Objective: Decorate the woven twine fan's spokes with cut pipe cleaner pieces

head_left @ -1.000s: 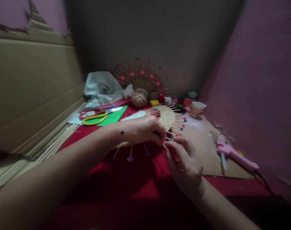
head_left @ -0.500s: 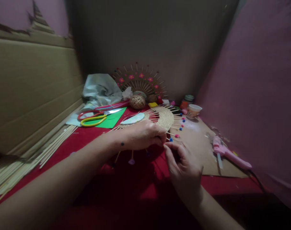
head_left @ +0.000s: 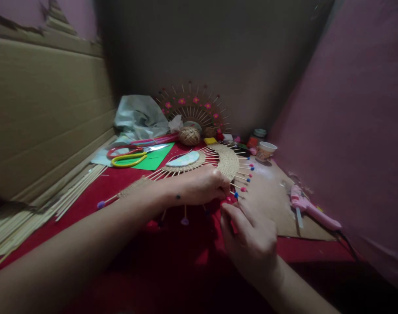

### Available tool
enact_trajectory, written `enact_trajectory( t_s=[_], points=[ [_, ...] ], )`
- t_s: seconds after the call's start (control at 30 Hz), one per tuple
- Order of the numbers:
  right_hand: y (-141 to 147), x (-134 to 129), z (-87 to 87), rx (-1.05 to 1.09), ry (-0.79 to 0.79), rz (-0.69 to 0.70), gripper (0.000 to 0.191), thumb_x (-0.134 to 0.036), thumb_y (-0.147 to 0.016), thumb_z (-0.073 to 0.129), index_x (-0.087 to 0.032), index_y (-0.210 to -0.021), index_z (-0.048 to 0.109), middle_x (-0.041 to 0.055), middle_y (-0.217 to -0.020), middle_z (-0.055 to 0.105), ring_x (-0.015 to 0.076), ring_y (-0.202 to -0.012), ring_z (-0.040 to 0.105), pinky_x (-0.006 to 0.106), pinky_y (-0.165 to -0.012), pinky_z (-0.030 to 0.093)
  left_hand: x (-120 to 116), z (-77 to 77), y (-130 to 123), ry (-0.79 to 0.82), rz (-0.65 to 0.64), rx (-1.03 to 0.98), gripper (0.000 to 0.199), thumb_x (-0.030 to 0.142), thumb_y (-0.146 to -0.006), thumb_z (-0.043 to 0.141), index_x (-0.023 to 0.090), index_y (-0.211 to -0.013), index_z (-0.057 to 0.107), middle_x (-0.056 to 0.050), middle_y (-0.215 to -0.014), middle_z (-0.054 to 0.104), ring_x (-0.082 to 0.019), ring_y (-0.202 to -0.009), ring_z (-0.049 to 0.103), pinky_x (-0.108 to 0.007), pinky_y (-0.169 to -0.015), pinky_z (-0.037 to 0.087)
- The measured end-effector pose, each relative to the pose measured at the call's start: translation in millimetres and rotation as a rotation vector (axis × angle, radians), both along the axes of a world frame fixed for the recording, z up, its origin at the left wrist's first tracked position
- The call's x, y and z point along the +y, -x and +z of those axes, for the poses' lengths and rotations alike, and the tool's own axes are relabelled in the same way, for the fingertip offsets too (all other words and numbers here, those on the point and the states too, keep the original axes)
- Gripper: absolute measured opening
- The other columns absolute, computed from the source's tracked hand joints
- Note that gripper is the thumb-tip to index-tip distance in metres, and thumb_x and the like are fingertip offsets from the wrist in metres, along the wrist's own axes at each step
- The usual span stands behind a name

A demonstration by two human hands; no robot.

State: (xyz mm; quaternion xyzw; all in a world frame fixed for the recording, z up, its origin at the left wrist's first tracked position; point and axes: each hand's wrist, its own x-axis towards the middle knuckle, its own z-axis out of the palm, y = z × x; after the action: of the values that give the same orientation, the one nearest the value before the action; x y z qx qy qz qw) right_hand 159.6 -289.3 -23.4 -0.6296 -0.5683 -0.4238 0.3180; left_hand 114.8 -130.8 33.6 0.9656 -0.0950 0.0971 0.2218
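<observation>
A fan-shaped piece of woven twine (head_left: 229,162) on thin sticks lies on the red cloth, with pink, blue and purple pompoms on its stick ends. My left hand (head_left: 214,185) reaches across it, fingers curled at its right lower edge; what they hold is hidden. Just below, my right hand (head_left: 248,231) has its thumb and forefinger together near a small red pompom; anything between the fingertips is too small to make out. A pale blue half-round patch (head_left: 183,159) sits at the fan's middle.
Scissors (head_left: 128,160) lie on green paper (head_left: 156,158) at the left, beside bundled sticks (head_left: 83,188). A twine ball (head_left: 189,136) and a paper cup (head_left: 266,151) stand behind. A pink glue gun (head_left: 313,209) rests on cardboard (head_left: 267,200) at the right.
My right hand has drawn slightly down and away from my left hand, so the fingertips are now apart. Red pompoms show between them. The view has shifted a little.
</observation>
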Motion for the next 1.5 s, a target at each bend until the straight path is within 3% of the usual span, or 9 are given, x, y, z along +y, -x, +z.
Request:
enact_trajectory(
  t_s=[0.1,0.23,0.33,0.47,0.57,0.73,1.07,1.2,1.5],
  points=[
    [-14,0,15.7,-0.065,0.065,-0.054,0.009,-0.010,-0.081,0.058,-0.013,-0.076,0.065,0.0050,-0.066,0.065,0.0144,-0.057,0.056,0.028,-0.054,0.039,-1,-2.4,-1,-0.012,-0.010,0.016,0.015,0.013,-0.077,0.056,0.014,-0.071,0.070,0.000,-0.060,0.063,-0.008,-0.055,0.050,-0.021,-0.053,0.035],
    [-29,0,26.4,0.159,0.050,0.040,0.011,-0.009,-0.081,0.058,-0.014,-0.072,0.064,0.0025,-0.064,0.064,0.0106,-0.057,0.057,0.022,-0.055,0.042,-2,0.3,2,0.019,0.030,0.010,0.009,0.013,-0.076,0.061,0.015,-0.073,0.070,0.001,-0.063,0.065,-0.007,-0.057,0.053,-0.020,-0.055,0.036],
    [-27,-3,21.1,0.200,0.005,0.051,0.009,-0.008,-0.079,0.060,-0.013,-0.074,0.065,0.0016,-0.062,0.064,0.0092,-0.057,0.057,0.021,-0.057,0.042,-1,4.1,5,0.024,0.065,-0.008,0.008,0.014,-0.076,0.063,0.016,-0.075,0.070,0.001,-0.065,0.067,-0.007,-0.059,0.055,-0.019,-0.056,0.037],
    [-21,-8,6.6,-0.089,-0.034,-0.066,0.007,-0.009,-0.078,0.064,-0.013,-0.082,0.068,0.0020,-0.058,0.063,0.0107,-0.052,0.053,0.025,-0.055,0.038,1,7.6,9,0.046,0.075,-0.037,0.008,0.014,-0.076,0.064,0.018,-0.075,0.071,0.002,-0.067,0.068,-0.008,-0.062,0.057,-0.018,-0.058,0.039],
    [-22,-10,0.3,-0.159,0.022,-0.025,0.015,-0.005,-0.078,0.063,-0.010,-0.091,0.068,0.0021,-0.056,0.061,0.0110,-0.049,0.050,0.026,-0.053,0.036,2,9.2,9,0.037,0.071,-0.057,0.007,0.015,-0.075,0.065,0.018,-0.074,0.071,0.002,-0.068,0.069,-0.007,-0.063,0.058,-0.017,-0.059,0.039],
    [-19,-8,-1.2,-0.143,0.032,0.055,0.015,-0.003,-0.079,0.058,-0.007,-0.091,0.066,0.0039,-0.058,0.062,0.0125,-0.054,0.055,0.026,-0.053,0.039,-3,8.4,8,-0.012,0.075,-0.077,0.010,0.012,-0.075,0.063,0.017,-0.071,0.070,0.002,-0.065,0.068,-0.007,-0.061,0.057,-0.017,-0.058,0.038],
    [-16,-5,-1.4,0.013,0.105,-0.004,0.014,-0.015,-0.087,0.052,-0.014,-0.078,0.063,0.0016,-0.060,0.063,0.0104,-0.054,0.056,0.024,-0.053,0.039,-3,-9.8,0,-0.057,-0.003,-0.092,0.017,0.011,-0.078,0.051,0.015,-0.069,0.065,0.000,-0.061,0.063,-0.008,-0.055,0.051,-0.021,-0.055,0.035],
    [-20,-8,-3.5,-0.010,0.117,-0.041,0.013,-0.016,-0.087,0.053,-0.015,-0.078,0.063,0.0005,-0.060,0.062,0.0104,-0.053,0.054,0.026,-0.053,0.036,-3,-9.2,0,-0.045,-0.023,-0.054,0.018,0.012,-0.078,0.050,0.015,-0.069,0.065,0.000,-0.060,0.061,-0.008,-0.055,0.049,-0.022,-0.055,0.034],
    [-21,-12,-7.6,0.022,0.126,0.018,0.006,-0.012,-0.084,0.059,-0.013,-0.081,0.065,0.0031,-0.064,0.063,0.0111,-0.056,0.057,0.024,-0.053,0.039,-4,-6.9,-1,0.007,-0.025,0.041,0.018,0.008,-0.075,0.051,0.015,-0.073,0.068,0.000,-0.064,0.064,-0.008,-0.058,0.052,-0.021,-0.056,0.036]
  ],
)
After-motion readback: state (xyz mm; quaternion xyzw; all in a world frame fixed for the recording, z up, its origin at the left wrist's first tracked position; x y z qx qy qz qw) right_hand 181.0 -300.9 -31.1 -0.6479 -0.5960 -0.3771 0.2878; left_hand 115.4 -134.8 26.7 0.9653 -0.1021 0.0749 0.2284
